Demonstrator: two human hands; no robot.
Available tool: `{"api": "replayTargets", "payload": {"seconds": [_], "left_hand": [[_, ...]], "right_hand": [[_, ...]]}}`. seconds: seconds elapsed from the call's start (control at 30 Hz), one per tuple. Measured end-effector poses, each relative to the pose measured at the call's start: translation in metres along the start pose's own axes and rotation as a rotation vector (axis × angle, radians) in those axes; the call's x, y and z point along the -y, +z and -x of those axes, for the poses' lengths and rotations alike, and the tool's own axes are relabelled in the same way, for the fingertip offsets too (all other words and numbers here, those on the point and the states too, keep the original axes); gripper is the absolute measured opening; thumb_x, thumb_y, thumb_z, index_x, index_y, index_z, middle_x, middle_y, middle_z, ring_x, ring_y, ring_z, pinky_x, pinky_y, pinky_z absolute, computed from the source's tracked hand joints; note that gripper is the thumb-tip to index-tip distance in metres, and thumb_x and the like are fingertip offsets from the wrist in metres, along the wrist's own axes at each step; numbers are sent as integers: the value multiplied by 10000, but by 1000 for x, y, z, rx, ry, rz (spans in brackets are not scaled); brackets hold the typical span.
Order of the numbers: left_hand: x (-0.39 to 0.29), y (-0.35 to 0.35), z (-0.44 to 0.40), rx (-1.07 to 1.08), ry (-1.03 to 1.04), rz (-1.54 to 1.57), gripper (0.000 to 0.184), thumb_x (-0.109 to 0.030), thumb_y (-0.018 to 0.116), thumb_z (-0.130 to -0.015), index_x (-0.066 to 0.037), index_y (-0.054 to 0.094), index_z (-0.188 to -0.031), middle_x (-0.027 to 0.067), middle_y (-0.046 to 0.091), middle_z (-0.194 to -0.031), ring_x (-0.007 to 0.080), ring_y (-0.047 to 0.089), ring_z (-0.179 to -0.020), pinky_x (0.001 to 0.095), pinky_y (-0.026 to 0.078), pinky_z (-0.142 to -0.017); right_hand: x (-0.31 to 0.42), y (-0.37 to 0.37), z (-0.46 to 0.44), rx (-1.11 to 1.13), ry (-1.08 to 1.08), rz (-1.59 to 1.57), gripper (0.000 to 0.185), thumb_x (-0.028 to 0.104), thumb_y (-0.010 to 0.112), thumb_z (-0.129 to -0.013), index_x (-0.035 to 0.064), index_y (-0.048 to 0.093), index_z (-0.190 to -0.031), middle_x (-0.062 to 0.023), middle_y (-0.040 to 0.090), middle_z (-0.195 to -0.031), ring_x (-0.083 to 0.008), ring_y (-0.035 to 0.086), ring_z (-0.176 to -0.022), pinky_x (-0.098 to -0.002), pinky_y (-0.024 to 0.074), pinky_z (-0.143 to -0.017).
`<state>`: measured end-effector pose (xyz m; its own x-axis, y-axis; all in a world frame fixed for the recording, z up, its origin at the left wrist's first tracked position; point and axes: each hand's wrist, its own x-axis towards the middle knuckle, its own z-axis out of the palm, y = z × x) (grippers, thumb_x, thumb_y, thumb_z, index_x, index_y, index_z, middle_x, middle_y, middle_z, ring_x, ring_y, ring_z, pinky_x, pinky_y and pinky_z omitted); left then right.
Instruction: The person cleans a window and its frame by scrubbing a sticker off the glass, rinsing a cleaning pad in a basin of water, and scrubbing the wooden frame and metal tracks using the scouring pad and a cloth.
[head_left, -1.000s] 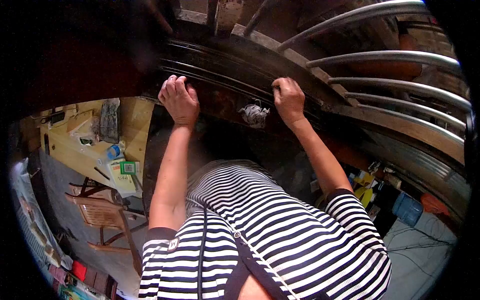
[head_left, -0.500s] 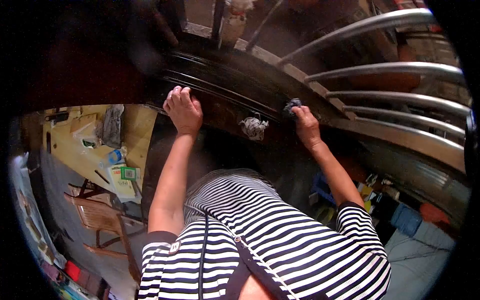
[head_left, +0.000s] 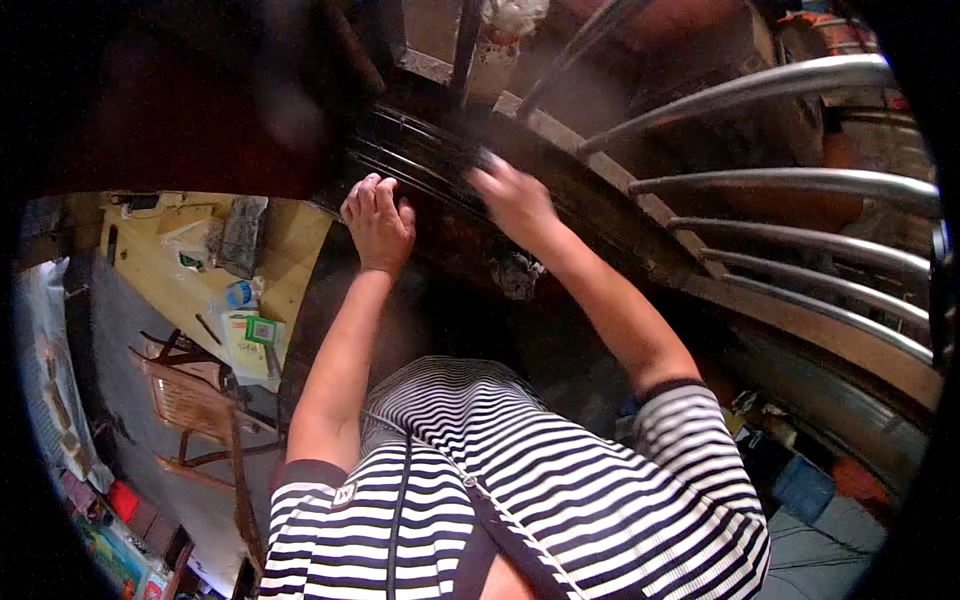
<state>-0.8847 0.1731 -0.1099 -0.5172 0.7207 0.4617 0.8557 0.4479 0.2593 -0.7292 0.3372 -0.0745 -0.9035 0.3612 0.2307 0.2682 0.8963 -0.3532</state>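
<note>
Curling parted fingers, the left hand (head_left: 380, 222) rests at the grooved ledge (head_left: 412, 150), whose near edge seems a stiff hold; right hand (head_left: 515, 202) blurred, grip unclear.

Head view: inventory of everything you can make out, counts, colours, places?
metal bars: at least four, silver, upper right
ledge: one, black, upper centre
crumpled bundle: one, greyish, centre
table: one, yellow, left
dark item: one, grey, on table
card: one, green and white, on table
chair: one, brown, lower left
container: one, blue, lower right
clutter: uncounted, mixed colours, lower left
striped shirt: one, black and white, bottom
left hand: one, bare, at ledge
right hand: one, bare, blurred, near ledge
</note>
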Motion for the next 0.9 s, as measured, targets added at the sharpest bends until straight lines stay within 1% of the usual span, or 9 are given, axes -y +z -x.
{"api": "replayTargets", "payload": {"seconds": [0.2, 0.27, 0.43, 0.5, 0.57, 0.73, 0.8, 0.87, 0.9], "left_hand": [[-5, 1, -1, -14, -32, 54, 334, -198, 535, -732, -105, 514, -1052, 119, 488, -1145, 308, 444, -1124, 462, 317, -945], [-4, -2, -3, -9, -28, 83, 351, -199, 554, -723, -94, 513, -1056, 124, 486, -1150, 310, 444, -1123, 460, 318, -937], [-4, -12, -6, 121, -64, -8, 387, -188, 605, -707, -69, 507, -1062, 132, 488, -1158, 318, 446, -1117, 456, 322, -942], [-4, -15, -8, 40, -20, 52, 388, -185, 602, -706, -71, 505, -1064, 132, 488, -1156, 317, 448, -1113, 453, 326, -944], [-2, -7, -8, 42, -28, 53, 382, -189, 586, -710, -79, 503, -1067, 130, 486, -1153, 311, 449, -1112, 449, 329, -944], [0, -4, -9, 40, -57, 81, 367, -202, 543, -729, -81, 505, -1073, 127, 481, -1149, 306, 444, -1115, 457, 322, -941], [-4, -4, -6, 37, -51, 81, 387, -202, 558, -722, -79, 511, -1086, 130, 481, -1155, 313, 437, -1123, 461, 317, -945], [-4, -2, -5, 34, -34, 50, 392, -201, 574, -718, -80, 514, -1086, 134, 480, -1161, 317, 433, -1130, 461, 318, -947], [-4, -2, -3, 27, -26, 35, 394, -200, 582, -716, -80, 515, -1086, 136, 480, -1164, 319, 431, -1134, 461, 318, -947]], "right_hand": [[-26, -51, 91, 72, 136, 223, 295, 21, 551, -783, 98, 608, -1062, -130, 618, -959, -291, 649, -803, -376, 549, -644], [-7, -6, 15, -165, -71, 48, 253, 11, 561, -809, 60, 612, -1052, -145, 603, -886, -301, 634, -743, -372, 531, -592], [40, 54, -120, -212, -227, -110, 181, 70, 548, -825, 58, 599, -998, -132, 581, -878, -299, 621, -759, -380, 518, -597], [32, 26, -79, 65, -47, 65, 179, 78, 560, -835, 74, 601, -1010, -140, 591, -906, -311, 625, -766, -367, 523, -606], [-10, -9, 13, -156, -134, -80, 242, 56, 578, -829, 80, 604, -1069, -162, 611, -977, -330, 641, -752, -384, 535, -607], [-27, -48, 80, 91, 94, 236, 284, -6, 588, -790, 64, 618, -1064, -148, 626, -924, -307, 659, -776, -364, 547, -607], [-6, -8, 14, -120, -24, 117, 244, 13, 582, -804, 74, 615, -1038, -148, 614, -893, -294, 645, -711, -363, 535, -565], [33, 30, -62, 24, 130, 77, 160, 116, 548, -849, 87, 588, -1001, -139, 580, -882, -285, 630, -746, -382, 519, -553], [36, 46, -91, -196, -103, 6, 155, 117, 540, -844, 106, 583, -993, -136, 573, -885, -290, 633, -774, -382, 524, -569]]}}
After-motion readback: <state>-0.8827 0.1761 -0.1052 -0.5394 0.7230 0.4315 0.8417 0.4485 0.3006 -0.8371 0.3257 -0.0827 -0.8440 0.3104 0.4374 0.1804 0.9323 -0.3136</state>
